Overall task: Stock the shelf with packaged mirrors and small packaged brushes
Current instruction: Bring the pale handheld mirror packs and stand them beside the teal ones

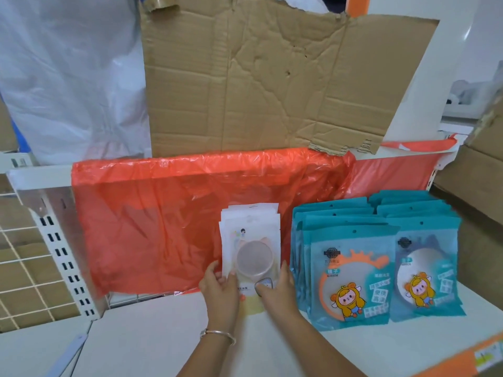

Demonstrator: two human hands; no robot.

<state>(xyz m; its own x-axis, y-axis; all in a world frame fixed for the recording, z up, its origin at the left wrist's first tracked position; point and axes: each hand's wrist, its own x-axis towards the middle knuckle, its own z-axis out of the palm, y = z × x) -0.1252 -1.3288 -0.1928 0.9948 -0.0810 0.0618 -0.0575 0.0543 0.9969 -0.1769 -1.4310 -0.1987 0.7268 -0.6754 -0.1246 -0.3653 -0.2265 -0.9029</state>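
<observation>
Shelf (152, 336): white, flat; it carries all the packs.
White packs (250, 235): a stack standing upright near the middle of the shelf, close to its back edge. The front pack shows a round disc with cat ears.
Left hand (220, 292): grips the lower left edge of the white packs, with the thumb on the front and the fingers curled round the side. A bracelet (220, 333) sits on the wrist.
Right hand (277, 292): grips the lower right edge of the same stack, with the thumb pressed on the front and the fingers behind.
Teal packs (351, 270): mirrors in two upright rows, side by side on the right part of the shelf, just beside the right hand.
Red sheet (163, 227): plastic, hanging along the back edge behind the packs.
Cardboard (272, 91): torn and flattened, standing above the red sheet.
</observation>
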